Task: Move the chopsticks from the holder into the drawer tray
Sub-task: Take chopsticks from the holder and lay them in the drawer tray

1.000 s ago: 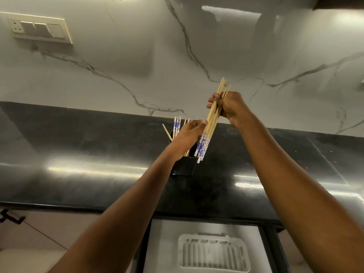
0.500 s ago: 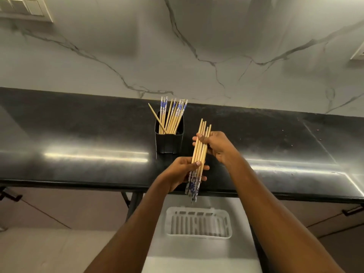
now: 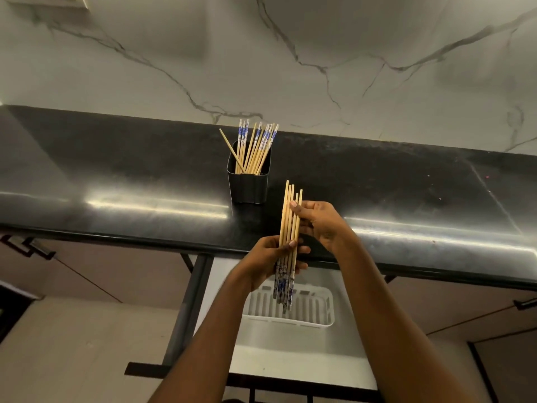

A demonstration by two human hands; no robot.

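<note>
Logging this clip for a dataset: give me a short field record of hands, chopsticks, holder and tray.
tray: white, slotted, in open drawer
holder: black, on counter, chopsticks standing inside
bundle: roughly upright, over tray in this view
left hand: grips bundle's patterned lower end
right hand: holds bundle's plain upper part

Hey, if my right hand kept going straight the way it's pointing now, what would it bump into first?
Besides the bundle it grips, probably the black holder of chopsticks, up and left of your right hand on the counter. Depth is hard to judge.
</note>
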